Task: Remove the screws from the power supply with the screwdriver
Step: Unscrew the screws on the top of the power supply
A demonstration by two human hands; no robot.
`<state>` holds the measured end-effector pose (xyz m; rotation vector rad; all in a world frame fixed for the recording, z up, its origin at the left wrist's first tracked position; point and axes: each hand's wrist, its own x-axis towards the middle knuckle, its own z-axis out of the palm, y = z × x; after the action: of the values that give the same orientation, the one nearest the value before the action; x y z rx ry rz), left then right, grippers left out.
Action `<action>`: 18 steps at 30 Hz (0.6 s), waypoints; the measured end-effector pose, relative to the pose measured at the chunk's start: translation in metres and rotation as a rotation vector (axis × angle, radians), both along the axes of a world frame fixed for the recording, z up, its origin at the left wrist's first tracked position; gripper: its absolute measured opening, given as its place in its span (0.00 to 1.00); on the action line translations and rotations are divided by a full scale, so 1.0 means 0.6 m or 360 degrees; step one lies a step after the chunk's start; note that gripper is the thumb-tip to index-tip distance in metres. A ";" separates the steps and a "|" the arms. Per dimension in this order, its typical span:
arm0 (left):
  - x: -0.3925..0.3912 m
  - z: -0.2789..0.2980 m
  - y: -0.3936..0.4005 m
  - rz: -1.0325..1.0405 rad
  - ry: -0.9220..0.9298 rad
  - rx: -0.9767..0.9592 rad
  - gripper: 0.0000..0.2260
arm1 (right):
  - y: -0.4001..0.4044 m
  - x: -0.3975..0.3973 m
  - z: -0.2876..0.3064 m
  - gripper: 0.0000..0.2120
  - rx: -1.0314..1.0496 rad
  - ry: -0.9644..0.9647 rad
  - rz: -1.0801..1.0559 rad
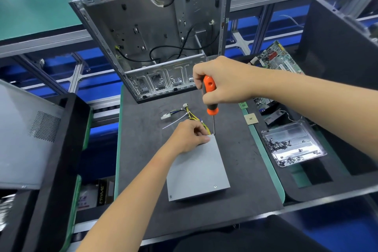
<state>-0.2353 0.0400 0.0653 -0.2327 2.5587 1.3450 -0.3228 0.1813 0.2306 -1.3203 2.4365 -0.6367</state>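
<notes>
Head view shows our right hand (223, 80) gripping the upright screwdriver (210, 98), tip below it at the supply (197, 168) corner, beside our left hand (190, 137) pinching there.

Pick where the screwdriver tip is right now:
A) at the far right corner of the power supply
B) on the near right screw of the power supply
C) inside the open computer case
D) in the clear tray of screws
A: the right hand holds the screwdriver upright, its tip at the far right corner of the power supply, beside the left hand.
</notes>
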 end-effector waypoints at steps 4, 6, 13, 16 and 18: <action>-0.003 0.010 -0.006 0.0109 -0.0068 0.0094 0.04 | -0.002 0.005 0.004 0.10 -0.0013 -0.0007 0.0006; -0.005 0.016 -0.007 -0.0017 0.0011 -0.0063 0.03 | -0.005 0.007 0.004 0.10 -0.0001 -0.0015 0.0009; -0.006 0.029 -0.008 -0.0488 0.0248 -0.0673 0.06 | -0.001 0.004 0.002 0.11 -0.0006 0.0027 -0.0004; -0.009 0.033 -0.008 -0.0562 0.0236 -0.0718 0.06 | -0.001 0.004 0.001 0.11 0.0005 0.0024 0.0013; -0.010 0.034 -0.009 -0.0609 0.0206 -0.0738 0.05 | -0.001 0.005 0.001 0.11 0.0006 0.0019 0.0029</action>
<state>-0.2414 0.0346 0.0855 0.2645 2.8008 0.6436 -0.3197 0.1805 0.2309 -1.3469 2.4313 -0.6215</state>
